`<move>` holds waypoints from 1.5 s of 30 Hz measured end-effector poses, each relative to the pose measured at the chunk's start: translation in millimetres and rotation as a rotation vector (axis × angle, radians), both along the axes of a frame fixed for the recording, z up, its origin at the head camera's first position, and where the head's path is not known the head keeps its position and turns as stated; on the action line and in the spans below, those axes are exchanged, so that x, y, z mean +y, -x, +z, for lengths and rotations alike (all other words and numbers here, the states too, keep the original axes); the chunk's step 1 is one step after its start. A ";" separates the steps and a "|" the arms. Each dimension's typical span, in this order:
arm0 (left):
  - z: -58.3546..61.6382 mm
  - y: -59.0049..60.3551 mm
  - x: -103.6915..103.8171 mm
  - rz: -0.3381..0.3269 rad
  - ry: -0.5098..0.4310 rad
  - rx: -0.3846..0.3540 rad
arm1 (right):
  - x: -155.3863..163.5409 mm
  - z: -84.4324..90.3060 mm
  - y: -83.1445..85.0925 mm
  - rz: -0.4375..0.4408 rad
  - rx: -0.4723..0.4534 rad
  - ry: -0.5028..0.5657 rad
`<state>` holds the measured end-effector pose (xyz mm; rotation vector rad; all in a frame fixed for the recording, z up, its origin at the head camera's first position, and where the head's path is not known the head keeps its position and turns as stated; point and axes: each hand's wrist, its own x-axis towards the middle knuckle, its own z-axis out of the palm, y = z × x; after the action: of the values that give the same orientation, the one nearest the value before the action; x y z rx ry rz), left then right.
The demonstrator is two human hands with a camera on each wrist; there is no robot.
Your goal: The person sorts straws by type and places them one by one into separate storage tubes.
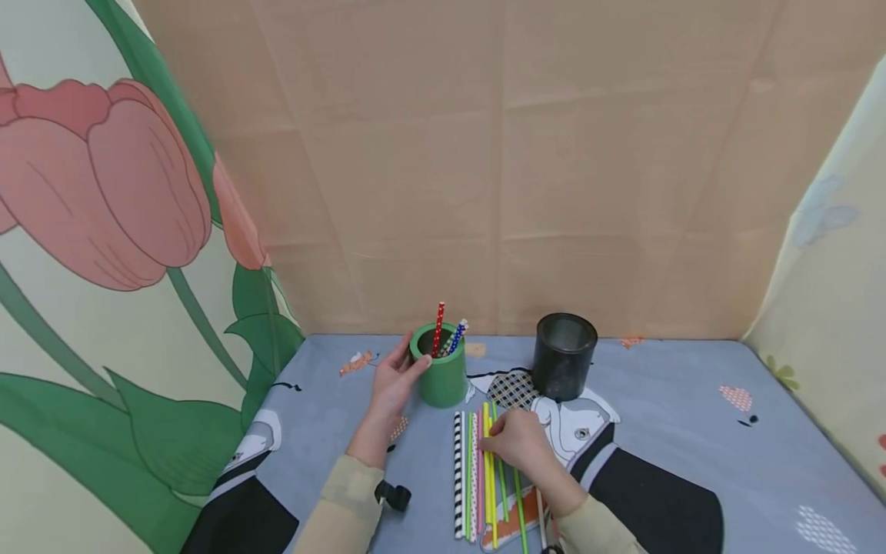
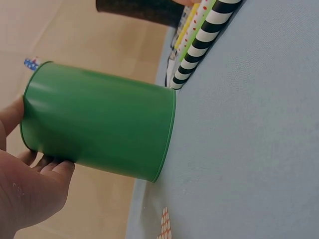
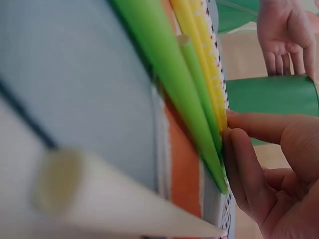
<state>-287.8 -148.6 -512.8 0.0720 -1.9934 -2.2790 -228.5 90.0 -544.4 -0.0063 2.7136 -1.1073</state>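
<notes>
A row of straws [image 1: 481,469] is laid side by side on the blue cloth [image 1: 692,431], just in front of the green cup [image 1: 440,369]. The far ends of the yellow and green straws are pinched under the curled fingertips [image 3: 239,149] of the right hand [image 1: 519,442]. The green cup is touched from its left side by the left hand [image 1: 393,381], fingers fairly straight against its wall and rim. Three dotted straws [image 1: 446,332] are stood inside it. A black cup [image 1: 564,355] is placed upright to the right, apart from the hands. Open cloth is left on the right side; the back wall is close behind both cups. The cups are smooth cylinders; the straws are thin tubes, one striped black and white.
</notes>
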 end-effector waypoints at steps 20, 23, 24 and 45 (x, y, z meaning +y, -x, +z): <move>-0.9 -2.2 0.2 0.003 0.012 -0.006 | -5.1 5.2 -2.2 0.000 0.001 -0.012; -1.5 -2.6 0.1 0.001 0.007 -0.007 | -3.6 4.2 -2.5 0.008 0.010 -0.003; -1.9 -2.5 -0.1 0.001 0.007 -0.006 | -3.0 4.2 -2.8 0.016 0.016 -0.002; -2.6 -1.1 0.3 0.007 0.004 0.008 | 1.3 10.2 -0.3 0.025 -0.031 -0.001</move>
<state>-286.7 -148.2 -515.4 0.0694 -1.9901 -2.2672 -228.2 91.3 -534.2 -0.0227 2.6791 -1.0896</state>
